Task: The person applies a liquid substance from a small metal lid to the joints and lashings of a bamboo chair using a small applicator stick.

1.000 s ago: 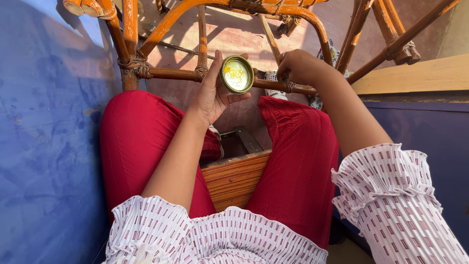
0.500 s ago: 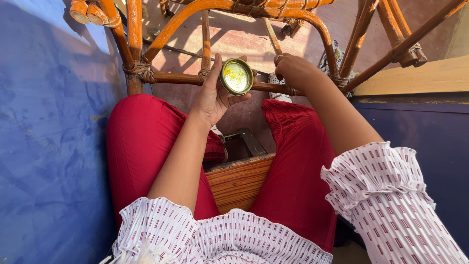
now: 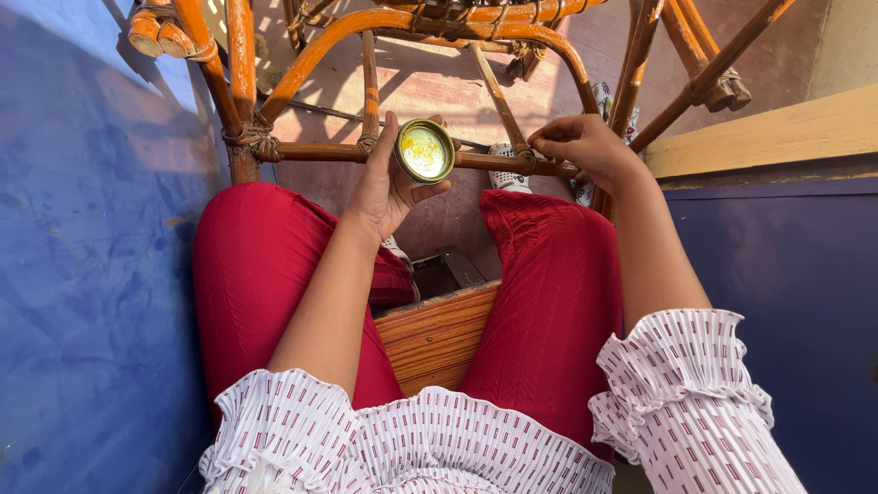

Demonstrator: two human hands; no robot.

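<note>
One small round tin (image 3: 425, 151), one cane chair frame (image 3: 439, 27) and two hands show. The left hand (image 3: 389, 187) is raised palm-up, wrist bent back, its grip pinching the tin between thumb and fingertips, so the tin sits upright at the fingers' ends with its open face (yellowish paste inside) turned toward the camera, just in front of the frame's horizontal rung (image 3: 320, 152). The right hand (image 3: 581, 146) reaches forward, fingers pressed together on the rung's binding, near the tin but apart.
</note>
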